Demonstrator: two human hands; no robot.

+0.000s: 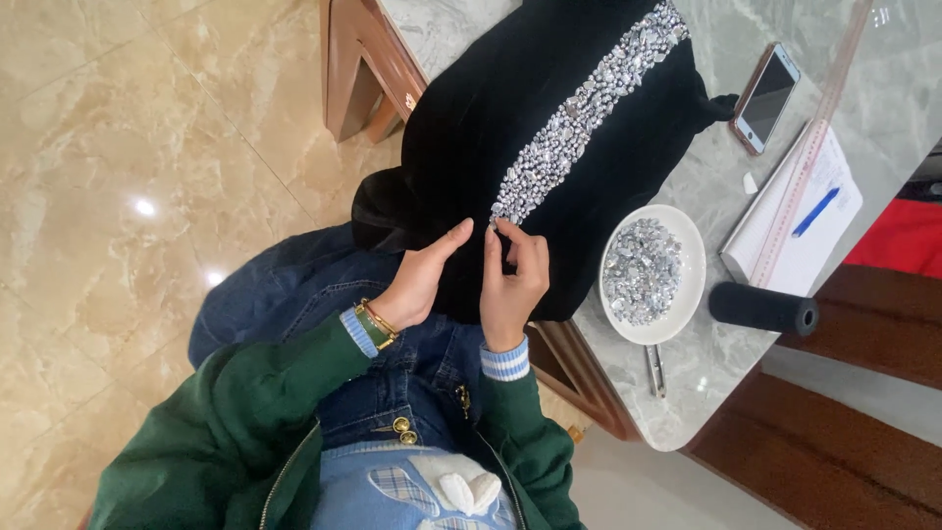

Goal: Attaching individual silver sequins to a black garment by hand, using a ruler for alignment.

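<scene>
nearest the camera are green jacket sleeves point(245, 412) over denim. just beyond them the left hand point(420, 280) lies flat on the black velvet garment point(510, 108), fingers stretched out and loose, gripping nothing i can see. the right hand point(512, 280) has its fingertips pinched together at the near end of the rhinestone band point(579, 113); whether they hold a stone or needle i cannot tell. the garment drapes over the marble table point(687, 383) edge. to the right sit a white plate point(687, 294) of loose rhinestones point(643, 270), a black spool point(763, 308), tweezers point(654, 371), a phone point(766, 96)
</scene>
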